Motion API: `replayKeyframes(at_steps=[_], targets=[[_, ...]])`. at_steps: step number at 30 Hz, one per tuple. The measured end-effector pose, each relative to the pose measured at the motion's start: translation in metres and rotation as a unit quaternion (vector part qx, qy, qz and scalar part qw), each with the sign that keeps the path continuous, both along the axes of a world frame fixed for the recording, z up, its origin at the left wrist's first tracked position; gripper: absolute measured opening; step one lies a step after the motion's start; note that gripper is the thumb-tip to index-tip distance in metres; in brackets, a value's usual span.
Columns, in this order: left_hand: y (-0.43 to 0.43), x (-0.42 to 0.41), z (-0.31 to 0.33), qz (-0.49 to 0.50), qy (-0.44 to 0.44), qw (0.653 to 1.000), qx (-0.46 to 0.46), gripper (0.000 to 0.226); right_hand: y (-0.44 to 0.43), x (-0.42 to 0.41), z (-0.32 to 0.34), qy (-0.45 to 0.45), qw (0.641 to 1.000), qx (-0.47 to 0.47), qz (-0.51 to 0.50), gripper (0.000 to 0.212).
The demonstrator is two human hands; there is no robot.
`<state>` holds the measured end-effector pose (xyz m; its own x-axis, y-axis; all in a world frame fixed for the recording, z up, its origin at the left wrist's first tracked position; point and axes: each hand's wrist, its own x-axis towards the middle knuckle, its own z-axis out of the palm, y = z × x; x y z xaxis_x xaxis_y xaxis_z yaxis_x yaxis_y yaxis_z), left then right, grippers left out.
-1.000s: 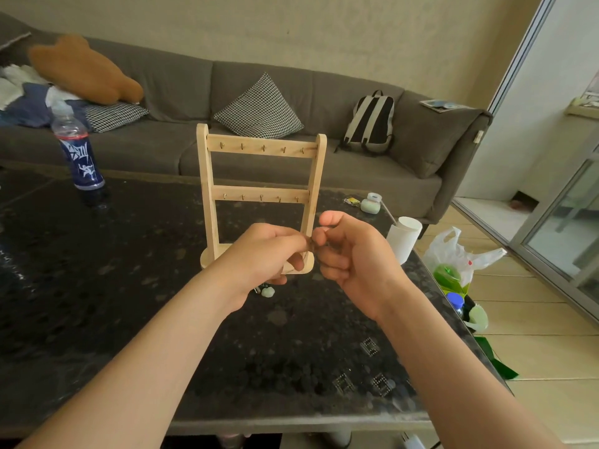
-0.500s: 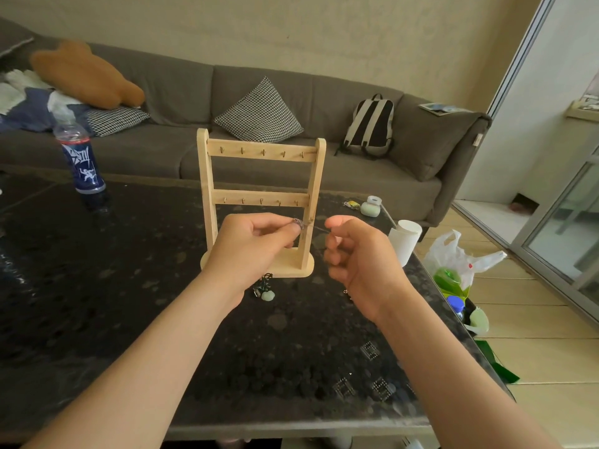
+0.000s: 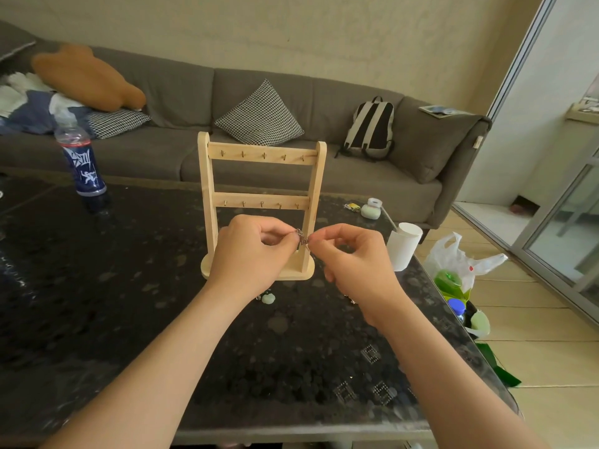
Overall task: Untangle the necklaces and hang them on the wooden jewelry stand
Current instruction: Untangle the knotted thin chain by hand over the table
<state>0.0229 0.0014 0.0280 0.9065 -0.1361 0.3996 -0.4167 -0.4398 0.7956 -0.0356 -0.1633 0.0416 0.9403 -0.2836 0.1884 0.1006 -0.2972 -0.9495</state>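
Left hand (image 3: 256, 251) and right hand (image 3: 353, 257) are raised close together above the worktop (image 3: 129, 319), in front of the wooden jewelry stand (image 3: 259, 157). Each pinches, between thumb and forefinger, one side of a small knot of silver necklace chain (image 3: 302, 237) held between them. My other fingers are loosely curled. The stand is upright in the middle of the dark speckled worktop, with two crossbars of small hooks facing me. A pale green pendant (image 3: 268, 298) lies on the worktop just on the near side of the stand's base, beside my left wrist. A blue-labelled bottle (image 3: 85, 163) stands far left. A white paper cup (image 3: 403, 251) stands just right of my right hand. A grey sofa (image 3: 181, 92) runs along the far side.
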Motion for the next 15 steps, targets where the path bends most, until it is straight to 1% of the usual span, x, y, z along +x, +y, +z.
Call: replayKeyframes(at_steps=[2, 7, 15], targets=[[0.0012, 0.0005, 0.0001, -0.01, 0.008, 1.0, 0.01, 0.009, -0.0004, -0.0005, -0.0025, -0.02, 0.999, -0.044, 0.003, 0.008], [0.0018, -0.0006, -0.0009, -0.037, 0.019, 0.998, 0.04, 0.011, -0.0013, 0.0, -0.0062, -0.033, 0.992, -0.124, 0.018, 0.005], [-0.0018, -0.0044, 0.0014, -0.059, 0.016, 0.996, 0.068, 0.012, 0.0012, 0.004, -0.0078, -0.026, 0.979, -0.201, 0.002, 0.007]])
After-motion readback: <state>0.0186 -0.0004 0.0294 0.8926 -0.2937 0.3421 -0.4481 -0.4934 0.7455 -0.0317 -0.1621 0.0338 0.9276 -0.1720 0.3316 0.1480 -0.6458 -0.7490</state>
